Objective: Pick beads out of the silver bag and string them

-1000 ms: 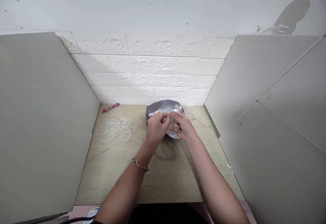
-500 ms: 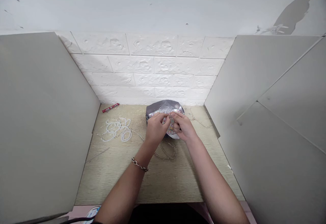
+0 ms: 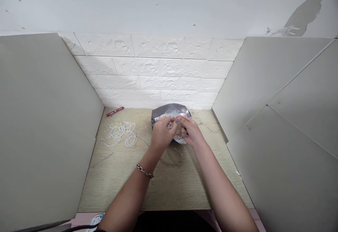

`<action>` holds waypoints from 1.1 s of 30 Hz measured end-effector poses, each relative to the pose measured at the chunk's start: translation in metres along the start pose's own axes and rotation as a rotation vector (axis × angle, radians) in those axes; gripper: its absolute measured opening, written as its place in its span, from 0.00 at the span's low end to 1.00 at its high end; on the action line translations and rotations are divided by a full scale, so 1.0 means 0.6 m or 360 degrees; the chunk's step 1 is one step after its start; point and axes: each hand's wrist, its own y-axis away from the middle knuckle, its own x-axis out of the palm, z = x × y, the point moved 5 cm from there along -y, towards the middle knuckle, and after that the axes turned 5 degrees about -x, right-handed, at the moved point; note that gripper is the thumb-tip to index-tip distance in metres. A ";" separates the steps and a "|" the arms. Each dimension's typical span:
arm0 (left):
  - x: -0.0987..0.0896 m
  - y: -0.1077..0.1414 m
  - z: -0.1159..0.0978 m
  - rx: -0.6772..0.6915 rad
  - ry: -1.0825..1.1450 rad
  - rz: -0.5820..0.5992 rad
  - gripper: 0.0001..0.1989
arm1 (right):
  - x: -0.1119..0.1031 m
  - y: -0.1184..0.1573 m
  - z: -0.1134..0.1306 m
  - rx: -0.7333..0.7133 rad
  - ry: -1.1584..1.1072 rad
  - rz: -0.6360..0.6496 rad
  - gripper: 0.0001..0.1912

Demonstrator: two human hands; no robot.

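Over an open silvery pouch (image 3: 170, 110) my two hands meet, fingertips almost together. My left hand (image 3: 163, 131), with a chain bracelet (image 3: 144, 170) at the wrist, is closed in a pinch. My right hand (image 3: 191, 130) pinches too, with its other fingers curled. Whatever lies between the fingertips is too small to name. Small glittery beads (image 3: 177, 135) show in the pouch below the fingers. A beaded string (image 3: 173, 163) lies looped on the table just in front of the pouch, partly hidden by my left forearm.
White bead strands (image 3: 130, 140) lie coiled at the left on the wooden table (image 3: 179, 189). Behind them is a small red packet (image 3: 114, 111). Thin thread with beads (image 3: 204, 123) lies right of the pouch. Grey panels stand at both sides, with a white brick-pattern wall behind.
Almost nothing differs. My fingers have shifted very slightly over the pouch; both hands stay pinched together in the same place.
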 end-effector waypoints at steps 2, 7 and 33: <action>0.000 0.000 0.000 -0.0009 -0.0008 0.0006 0.07 | 0.000 0.000 0.000 -0.0002 -0.0001 0.0001 0.12; 0.000 -0.001 -0.001 -0.0020 -0.0008 0.0022 0.07 | 0.000 0.000 0.000 0.0006 0.0013 -0.0003 0.13; 0.002 0.002 0.012 -0.0255 0.0026 0.0084 0.13 | 0.002 0.001 -0.001 0.0052 -0.0085 0.0028 0.12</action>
